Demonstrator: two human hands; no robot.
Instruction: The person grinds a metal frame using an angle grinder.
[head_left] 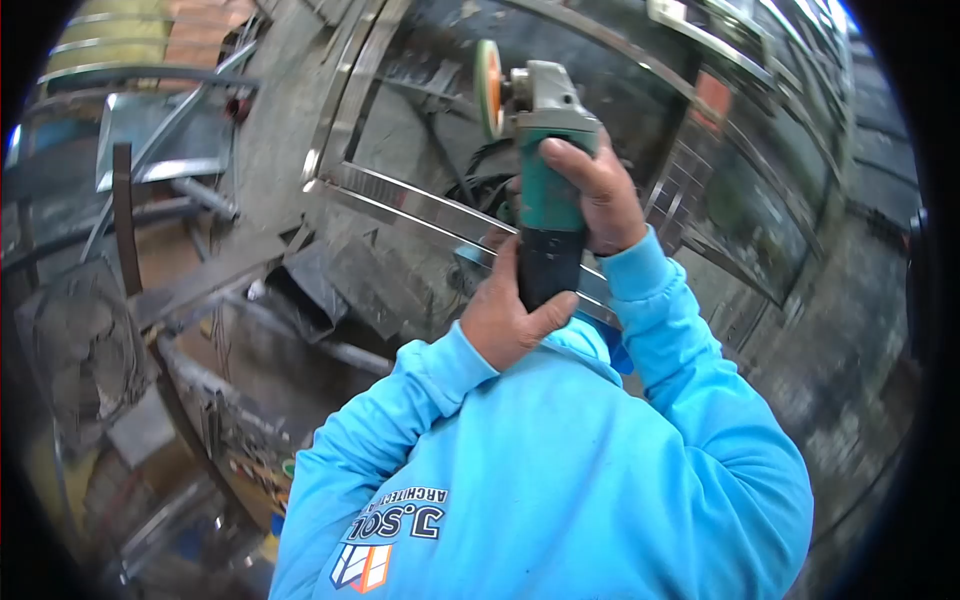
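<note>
Both my hands hold a teal and black angle grinder [552, 190] upright in front of my chest, over a shiny metal frame [420, 203]. My right hand [600, 190] is wrapped round the teal body just below the grey metal head, its thumb across the front. Lower down, my left hand [507, 312] grips the black rear end. A round disc [488, 90] with an orange face and a pale green rim sits on the grinder's spindle, to the left of the head. The fingers behind the tool are mostly hidden.
A dark panel [440, 120] lies within the frame, and more metal bars run to the upper right. At the left are a rusty metal stand [125, 220], a bent dark sheet-metal piece [305, 290] and a bright-edged metal tray [165, 140]. Concrete floor [280, 130] shows between them.
</note>
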